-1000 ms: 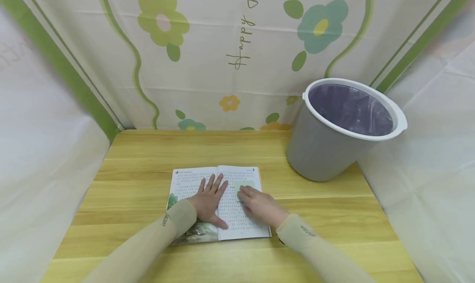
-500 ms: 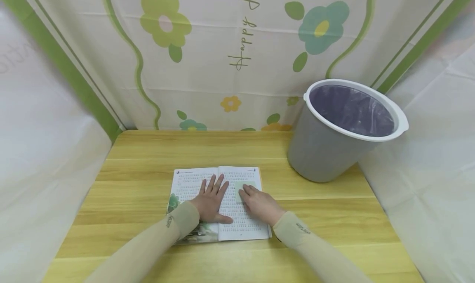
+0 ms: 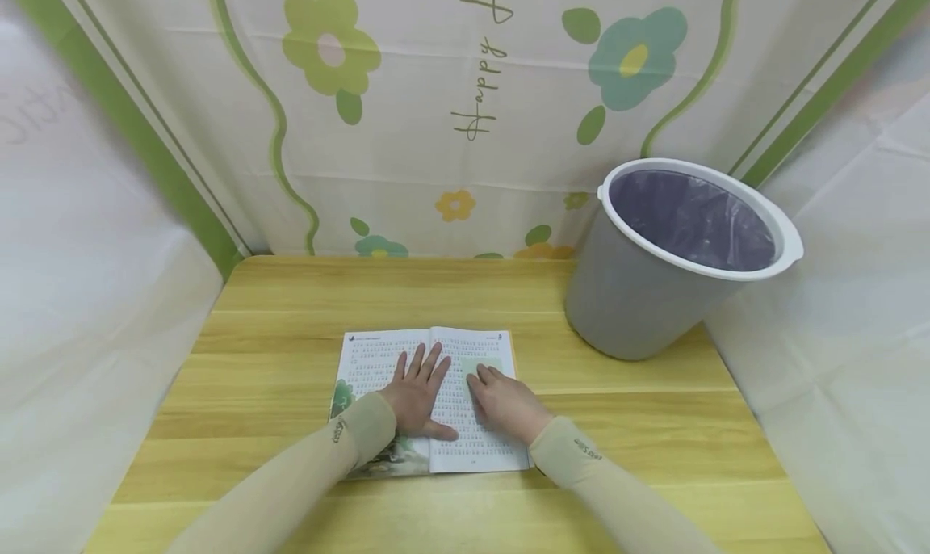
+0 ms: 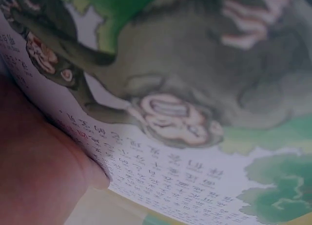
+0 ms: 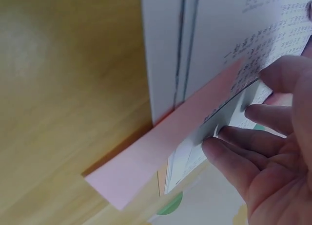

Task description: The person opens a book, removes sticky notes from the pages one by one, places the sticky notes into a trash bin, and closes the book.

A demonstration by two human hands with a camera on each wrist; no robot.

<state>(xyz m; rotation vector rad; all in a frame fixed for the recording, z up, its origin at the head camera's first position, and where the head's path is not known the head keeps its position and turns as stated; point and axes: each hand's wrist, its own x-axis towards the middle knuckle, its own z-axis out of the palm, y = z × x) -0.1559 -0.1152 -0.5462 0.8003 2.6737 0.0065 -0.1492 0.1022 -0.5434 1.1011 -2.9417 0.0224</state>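
Observation:
An open book (image 3: 392, 348) with printed text and a monkey picture lies on the wooden table. My left hand (image 3: 414, 396) rests spread across its middle, fingers straight over the fold and thumb out to the right. In the left wrist view, part of that hand (image 4: 44, 171) lies beside the monkey illustration. On the right page is a pale green paper note (image 3: 471, 366). The fingertips of my right hand (image 3: 507, 400) press on the note, partly covering it. A pink paper strip (image 5: 156, 142) sticks out past the page edge in the right wrist view, beside the note.
A grey bin (image 3: 625, 295) with a white rim and a dark liner stands at the table's back right. Flower-print cloth (image 3: 407, 150) hangs behind the table (image 3: 276, 295), and pale cloth hangs at both sides.
The right hand has slid slightly left over the note. The left thumb has shifted a little up and to the right. The book stays in place while the head view drifts slightly.

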